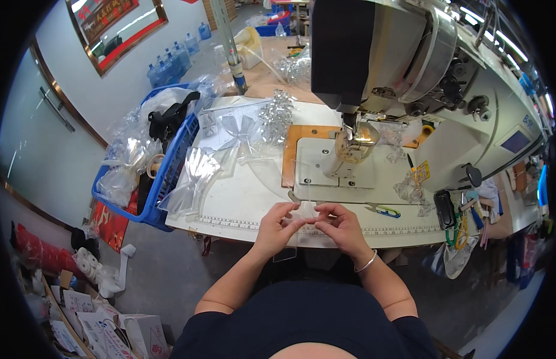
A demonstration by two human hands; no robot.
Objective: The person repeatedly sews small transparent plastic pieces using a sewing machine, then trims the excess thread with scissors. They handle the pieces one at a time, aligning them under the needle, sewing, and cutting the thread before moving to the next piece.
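Close to the table's front edge, a small piece of clear, whitish plastic (304, 211) is held up between my two hands. Fingers and thumb of my left hand (278, 228) pinch its left side. On its other side my right hand (342, 228), with a bangle at the wrist, pinches it too. A clear strip seems to run from it toward the sewing machine (351, 149), whose needle area stands just beyond. To the left lie bundles of clear plastic strips (200, 170). Thread snips (386, 210) with a blue-green handle rest right of my right hand.
A ruler strip (230, 224) runs along the front of the white table (230, 191). At left stands a blue basket (170, 173) full of plastic. Shiny silver pieces (277, 116) lie farther back. Tools, including a black case (445, 209), crowd the right edge beneath the machine's arm.
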